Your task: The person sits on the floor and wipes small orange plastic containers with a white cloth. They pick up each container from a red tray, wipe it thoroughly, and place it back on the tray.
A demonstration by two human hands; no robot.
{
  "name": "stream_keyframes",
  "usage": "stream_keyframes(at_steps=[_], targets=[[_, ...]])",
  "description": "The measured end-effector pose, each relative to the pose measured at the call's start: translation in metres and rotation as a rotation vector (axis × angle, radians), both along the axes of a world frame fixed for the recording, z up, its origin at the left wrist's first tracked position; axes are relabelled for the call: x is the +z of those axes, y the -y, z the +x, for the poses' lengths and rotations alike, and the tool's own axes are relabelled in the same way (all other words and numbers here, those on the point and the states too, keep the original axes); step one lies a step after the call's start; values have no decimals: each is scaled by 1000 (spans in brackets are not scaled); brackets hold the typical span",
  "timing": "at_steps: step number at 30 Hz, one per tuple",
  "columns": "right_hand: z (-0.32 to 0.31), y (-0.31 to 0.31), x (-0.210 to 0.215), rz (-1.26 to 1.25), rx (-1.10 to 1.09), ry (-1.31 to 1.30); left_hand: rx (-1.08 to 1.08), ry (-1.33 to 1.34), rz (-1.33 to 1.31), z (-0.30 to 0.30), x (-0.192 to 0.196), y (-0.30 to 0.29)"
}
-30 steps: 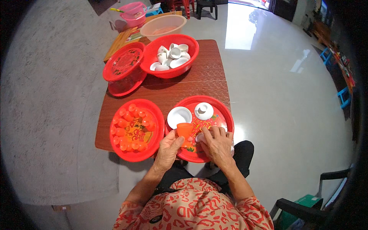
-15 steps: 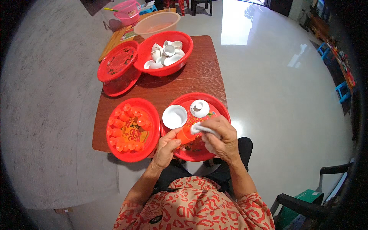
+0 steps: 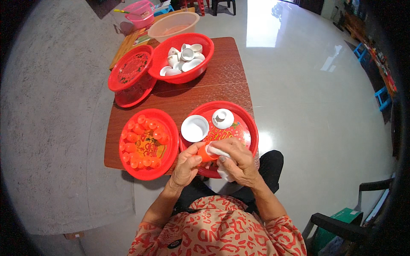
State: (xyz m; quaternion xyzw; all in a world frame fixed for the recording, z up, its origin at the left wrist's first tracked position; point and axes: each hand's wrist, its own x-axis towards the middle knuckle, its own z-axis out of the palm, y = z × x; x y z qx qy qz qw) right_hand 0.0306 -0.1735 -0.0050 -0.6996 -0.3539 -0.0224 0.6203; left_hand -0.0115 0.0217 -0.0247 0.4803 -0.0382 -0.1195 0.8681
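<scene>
My left hand (image 3: 186, 165) is closed round an orange cup (image 3: 206, 154), tilted with its mouth toward the right. A white cloth (image 3: 224, 171) is gripped in my right hand (image 3: 239, 163), and part of it is pushed into the cup's mouth. Both hands are over the near part of a round red tray (image 3: 251, 115). On that tray stand a white bowl (image 3: 195, 128) and a white lid with a knob (image 3: 223, 118). Left of it, a second red tray (image 3: 171, 161) carries several small orange cups (image 3: 132, 137) along its edge.
Farther back on the brown table (image 3: 222, 91), a red basin (image 3: 208, 42) holds several white cups and bowls (image 3: 187, 54). Red trays (image 3: 112, 78) lean beside it. Behind are a pale basin (image 3: 188, 17) and a pink basket (image 3: 147, 9). A black-armed chair (image 3: 337, 228) is at right.
My right hand has moved left and down to the orange cup. The cloth, held just off the rim before, is now inside the cup's mouth. My left hand keeps its hold.
</scene>
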Motion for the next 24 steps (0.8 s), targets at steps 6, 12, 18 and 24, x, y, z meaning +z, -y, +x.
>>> stream_keyframes(at_steps=[6,12,18,24], targets=[[6,6,11,-64,-86,245,50,74,79,0,6,8],[6,3,17,-297,-157,309,31,122,235,-3,3,2],[6,18,16,-232,151,28,22,65,265,-5,1,0],[3,5,16,-195,-111,289,22,108,201,-1,1,7]])
